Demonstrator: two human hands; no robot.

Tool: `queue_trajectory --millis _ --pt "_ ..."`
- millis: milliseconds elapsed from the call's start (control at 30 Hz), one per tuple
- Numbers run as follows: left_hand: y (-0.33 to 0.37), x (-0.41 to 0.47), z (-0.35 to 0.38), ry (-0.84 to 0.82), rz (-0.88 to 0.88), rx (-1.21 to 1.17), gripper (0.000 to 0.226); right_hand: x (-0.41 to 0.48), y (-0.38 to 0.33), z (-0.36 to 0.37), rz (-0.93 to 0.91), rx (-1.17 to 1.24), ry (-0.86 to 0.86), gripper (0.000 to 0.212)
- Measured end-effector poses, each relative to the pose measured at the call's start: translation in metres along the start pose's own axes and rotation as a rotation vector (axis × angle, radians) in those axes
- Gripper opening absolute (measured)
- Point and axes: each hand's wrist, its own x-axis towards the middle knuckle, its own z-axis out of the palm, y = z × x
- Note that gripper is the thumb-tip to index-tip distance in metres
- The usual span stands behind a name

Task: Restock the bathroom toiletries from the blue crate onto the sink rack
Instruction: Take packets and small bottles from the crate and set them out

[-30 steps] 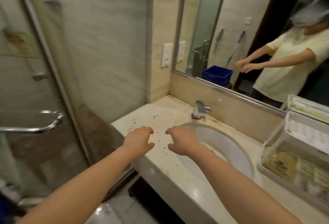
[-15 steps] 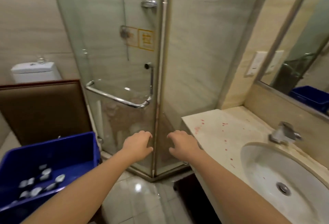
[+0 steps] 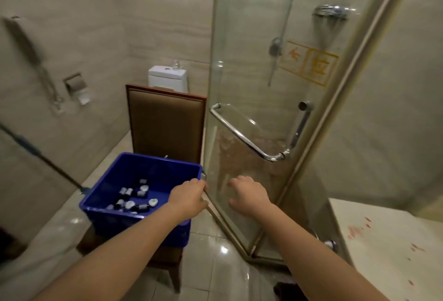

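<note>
Counts: one blue crate (image 3: pixel 153 160), two hands, one chair (image 3: pixel 165 121), one toilet cistern (image 3: pixel 167 77), one glass shower door (image 3: pixel 251 61), one desk corner.

The blue crate is sitting on the seat of the chair, left of centre, with the brown padded chair back rising just behind it. Small toiletry bottles (image 3: pixel 129 204) are lying loose on the crate floor. Roughly ten are showing, and blur is preventing an exact count. They are dark-bodied with pale caps, mostly gathered toward the near wall.

The left hand (image 3: pixel 189 199) is hovering at the crate's right rim, near the corner. Its fingers are curling loosely and gripping nothing. Whether they are touching the rim cannot be told. The right hand (image 3: pixel 249 195) is hanging in the air in front of the shower door, well clear of the crate. Its fingers are loosely bent and spread, holding nothing.

Surface: the desk (image 3: pixel 383 240) is showing at the lower right as a pale stone top carrying scattered red marks.

Room: a beige tiled bathroom. A curved chrome handle (image 3: pixel 249 141) is running across the shower door, with an orange sticker (image 3: pixel 309 64) above it. The cistern is standing behind the chair. A paper holder (image 3: pixel 76 84) is sitting in the left wall. A long pole (image 3: pixel 40 154) is leaning at the left. The glossy floor tiles (image 3: pixel 215 240) are reflecting light.
</note>
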Motion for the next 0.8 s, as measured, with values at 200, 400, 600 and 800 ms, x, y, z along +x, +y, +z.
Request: queue_trajectory --millis 200,400,600,800 --pt "-0.033 0.017 -0.004 0.064 -0.191 -0.016 0.051 0.062 -0.018 -0.003 -0.199 0.018 -0.029 0.041" --pt "-0.059 0.017 0.001 0.107 -0.37 -0.017 0.05 0.11 -0.03 0.003 -0.363 -0.019 -0.075 0.049" --pt "-0.08 0.006 0.005 0.17 -0.518 -0.04 0.047 0.142 -0.05 0.016 -0.486 -0.026 -0.135 0.054" --pt "-0.11 -0.006 0.012 0.185 -0.621 -0.071 0.046 0.167 -0.076 0.035 -0.556 -0.001 -0.175 0.053"
